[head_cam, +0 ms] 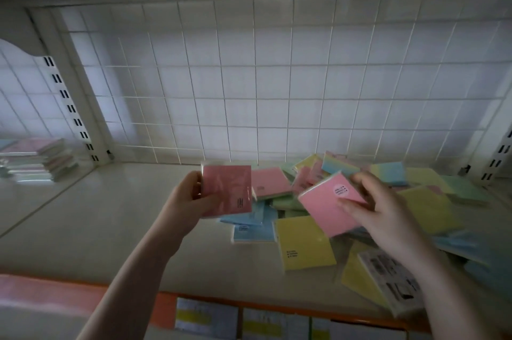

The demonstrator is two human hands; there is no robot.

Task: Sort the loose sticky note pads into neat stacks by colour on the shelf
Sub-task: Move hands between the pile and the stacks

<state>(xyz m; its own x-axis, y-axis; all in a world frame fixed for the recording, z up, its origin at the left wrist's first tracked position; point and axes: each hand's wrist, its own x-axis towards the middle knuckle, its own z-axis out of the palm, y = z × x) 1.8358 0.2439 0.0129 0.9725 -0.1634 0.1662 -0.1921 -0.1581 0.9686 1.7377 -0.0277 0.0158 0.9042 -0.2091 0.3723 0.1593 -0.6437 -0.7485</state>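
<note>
My left hand (191,195) grips a wrapped pink pad (228,190) by its left edge, held upright above the white shelf (97,215). My right hand (388,209) pinches a second pink pad (324,206) with a round sticker, tilted above the heap. Below and behind lies a loose pile of pads (346,201) in pink, blue, yellow and green. A yellow pad (304,242) and a blue pad (253,231) lie at the pile's front.
A white wire grid (263,85) backs the shelf. Beyond the slotted upright (72,110) on the left stands a stack of pads (38,159). An orange shelf edge with price labels (207,317) runs along the front. A printed pad back (388,276) lies at the right front.
</note>
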